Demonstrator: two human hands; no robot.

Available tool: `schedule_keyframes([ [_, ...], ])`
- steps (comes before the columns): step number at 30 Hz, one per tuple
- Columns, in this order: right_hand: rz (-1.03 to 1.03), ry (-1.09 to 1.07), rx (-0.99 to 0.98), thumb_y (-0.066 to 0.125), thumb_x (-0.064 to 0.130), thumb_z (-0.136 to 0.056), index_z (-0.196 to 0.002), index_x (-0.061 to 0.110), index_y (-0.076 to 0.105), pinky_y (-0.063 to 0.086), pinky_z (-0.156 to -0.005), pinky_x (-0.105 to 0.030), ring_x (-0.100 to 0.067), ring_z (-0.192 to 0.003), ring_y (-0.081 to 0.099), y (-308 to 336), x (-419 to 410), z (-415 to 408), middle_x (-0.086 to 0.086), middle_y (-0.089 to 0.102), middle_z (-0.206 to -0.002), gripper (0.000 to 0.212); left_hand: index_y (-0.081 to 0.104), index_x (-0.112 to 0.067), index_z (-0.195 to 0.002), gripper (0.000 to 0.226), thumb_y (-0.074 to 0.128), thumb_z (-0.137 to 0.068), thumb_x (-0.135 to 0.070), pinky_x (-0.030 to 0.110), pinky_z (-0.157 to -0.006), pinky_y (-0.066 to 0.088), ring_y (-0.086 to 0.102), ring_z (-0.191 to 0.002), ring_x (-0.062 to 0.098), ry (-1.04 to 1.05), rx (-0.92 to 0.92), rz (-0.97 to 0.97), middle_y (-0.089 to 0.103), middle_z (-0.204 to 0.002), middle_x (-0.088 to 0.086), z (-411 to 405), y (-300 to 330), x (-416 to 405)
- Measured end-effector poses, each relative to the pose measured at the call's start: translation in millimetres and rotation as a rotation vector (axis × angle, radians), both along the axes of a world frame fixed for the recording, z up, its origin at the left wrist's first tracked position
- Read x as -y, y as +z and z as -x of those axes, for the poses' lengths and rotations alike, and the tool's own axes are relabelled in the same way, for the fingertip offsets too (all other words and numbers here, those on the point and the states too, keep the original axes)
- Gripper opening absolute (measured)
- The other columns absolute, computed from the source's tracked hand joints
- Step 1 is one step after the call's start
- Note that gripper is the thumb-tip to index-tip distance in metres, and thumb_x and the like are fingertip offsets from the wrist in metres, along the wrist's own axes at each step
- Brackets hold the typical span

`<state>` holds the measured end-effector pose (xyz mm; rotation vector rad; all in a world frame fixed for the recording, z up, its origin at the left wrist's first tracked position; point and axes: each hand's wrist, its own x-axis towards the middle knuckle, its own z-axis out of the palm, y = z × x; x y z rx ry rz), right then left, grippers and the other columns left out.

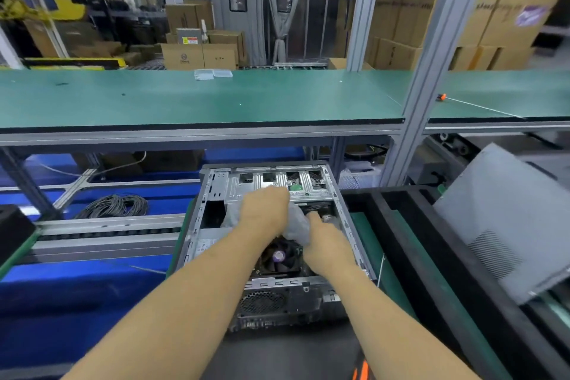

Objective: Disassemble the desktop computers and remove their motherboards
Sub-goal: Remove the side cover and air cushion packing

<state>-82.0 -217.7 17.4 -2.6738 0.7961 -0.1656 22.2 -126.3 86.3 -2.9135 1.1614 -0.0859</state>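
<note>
An open desktop computer case (216,191) lies on its side in front of me, its metal drive cage at the far end and a round black CPU fan (282,256) near the middle. My left hand (265,210) reaches into the case and grips a crumpled grey plastic bag (297,225) over the fan. My right hand (327,237) is inside the case beside the bag, one finger stretched toward a dark component at the right wall. The motherboard lies mostly hidden under the hands, bag and fan.
A grey side panel (505,219) leans at the right over black foam trays (401,225). A green workbench shelf (197,95) spans above. A coil of black cable (114,205) lies at the left beside a conveyor rail. Cardboard boxes stand beyond.
</note>
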Motion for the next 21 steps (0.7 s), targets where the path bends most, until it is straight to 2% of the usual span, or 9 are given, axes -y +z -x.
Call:
schedule_keyframes([
  [1,0.034,0.038,-0.03,0.059,0.006,-0.083,-0.122,0.016,0.042,0.046,-0.06,-0.037,-0.028,-0.08,0.054,9,3,-1,-0.008,0.061,-0.101,0.043,0.046,-0.018,-0.09,0.017,0.056,-0.088,-0.005,0.034,-0.07,0.041,0.053,-0.08,0.024,0.009,-0.002,-0.023,0.06,-0.094,0.002,0,7,1],
  [3,0.093,0.101,-0.068,0.058,0.006,-0.083,-0.115,0.017,0.044,0.041,-0.061,-0.035,-0.03,-0.082,0.053,28,12,-5,-0.008,0.062,-0.104,0.037,0.048,-0.017,-0.093,0.015,0.054,-0.088,-0.005,0.035,-0.071,0.041,0.053,-0.081,0.023,0.013,-0.024,-0.078,0.054,-0.086,-0.001,-2,20,3],
  [8,0.049,0.14,-0.061,0.055,0.005,-0.083,-0.124,0.02,0.055,0.043,-0.072,-0.033,-0.03,-0.104,0.061,50,20,-12,-0.004,0.062,-0.117,0.043,0.056,-0.014,-0.1,0.018,0.051,-0.087,-0.003,0.032,-0.063,0.039,0.054,-0.076,0.02,0.049,-0.04,-0.149,0.054,-0.083,-0.002,3,43,10],
  [11,-0.051,0.055,0.078,0.056,0.009,-0.083,-0.103,0.018,0.061,0.045,-0.065,-0.033,-0.03,-0.089,0.061,53,19,-8,-0.003,0.065,-0.099,0.023,0.052,-0.016,-0.093,0.011,0.053,-0.085,-0.008,0.036,-0.071,0.04,0.054,-0.079,0.024,0.065,0.041,-0.111,0.053,-0.084,0.0,11,58,18],
  [13,-0.122,-0.013,0.167,0.056,0.01,-0.082,-0.091,0.018,0.063,0.043,-0.057,-0.03,-0.028,-0.076,0.059,56,17,-5,-0.001,0.066,-0.086,0.015,0.047,-0.017,-0.082,0.01,0.055,-0.082,-0.011,0.037,-0.072,0.036,0.049,-0.07,0.023,0.05,0.11,-0.091,0.048,-0.077,-0.001,15,70,24],
  [16,-0.181,-0.032,0.259,0.053,0.011,-0.079,-0.074,0.021,0.053,0.034,-0.047,-0.025,-0.024,-0.063,0.054,55,15,1,0.003,0.057,-0.07,0.011,0.048,-0.02,-0.078,0.012,0.057,-0.079,-0.013,0.036,-0.07,0.033,0.046,-0.067,0.023,0.033,0.177,-0.062,0.045,-0.074,-0.003,19,81,30],
  [18,-0.168,-0.054,0.331,0.055,0.016,-0.08,-0.086,0.022,0.053,0.03,-0.046,-0.025,-0.021,-0.062,0.05,48,11,5,0.009,0.049,-0.067,0.009,0.06,-0.025,-0.095,0.019,0.059,-0.08,-0.013,0.036,-0.074,0.031,0.052,-0.08,0.027,0.021,0.21,-0.029,0.051,-0.082,-0.004,20,86,32],
  [19,-0.163,-0.07,0.366,0.057,0.02,-0.081,-0.102,0.023,0.054,0.031,-0.047,-0.026,-0.021,-0.064,0.05,41,8,7,0.012,0.047,-0.067,0.022,0.064,-0.027,-0.103,0.027,0.059,-0.081,-0.013,0.035,-0.077,0.03,0.056,-0.086,0.028,0.015,0.223,-0.009,0.057,-0.089,-0.003,21,87,32],
  [21,-0.22,-0.083,0.451,0.063,0.03,-0.081,-0.126,0.032,0.044,0.041,-0.054,-0.029,-0.02,-0.073,0.057,29,-1,13,0.015,0.054,-0.074,0.048,0.067,-0.029,-0.11,0.035,0.059,-0.082,-0.01,0.037,-0.084,0.029,0.062,-0.097,0.026,-0.01,0.242,0.036,0.066,-0.101,-0.004,22,86,33],
])
